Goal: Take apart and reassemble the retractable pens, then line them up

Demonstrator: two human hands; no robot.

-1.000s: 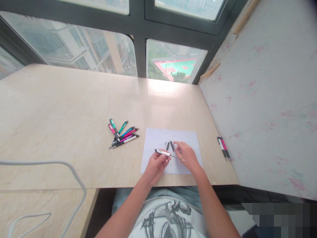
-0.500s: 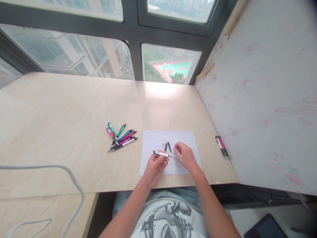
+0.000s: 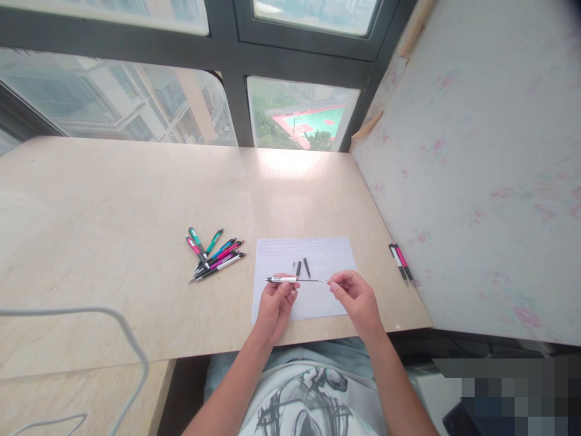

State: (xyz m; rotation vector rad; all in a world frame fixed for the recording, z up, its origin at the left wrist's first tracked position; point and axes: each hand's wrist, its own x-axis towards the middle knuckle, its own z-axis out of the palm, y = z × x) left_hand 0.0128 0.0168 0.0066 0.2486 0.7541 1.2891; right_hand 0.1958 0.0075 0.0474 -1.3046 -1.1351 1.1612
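My left hand [image 3: 276,306] pinches a white pen barrel [image 3: 282,280] with a dark clip end pointing left. A thin refill [image 3: 311,280] sticks out of the barrel's right end. At the refill's tip, my right hand [image 3: 357,298] has thumb and forefinger pinched together; whatever is between them is too small to name. Both hands are just above a sheet of paper [image 3: 267,303] with handwriting along its top. On the sheet lie a black grip piece [image 3: 298,269], another slim black piece [image 3: 307,267] and a tiny metallic part [image 3: 294,264].
Left of the paper is a pile of several coloured click pens [image 3: 222,257]. Two pens [image 3: 402,264] lie by the wall [image 3: 476,181] on the right. A grey cable [image 3: 136,339] loops at lower left. Windows border the desk's [image 3: 136,194] far edge.
My right hand has moved to the refill's tip, its fingers now pinched there. The pen in my left hand has turned to lie nearly level. The whole view has shifted slightly.
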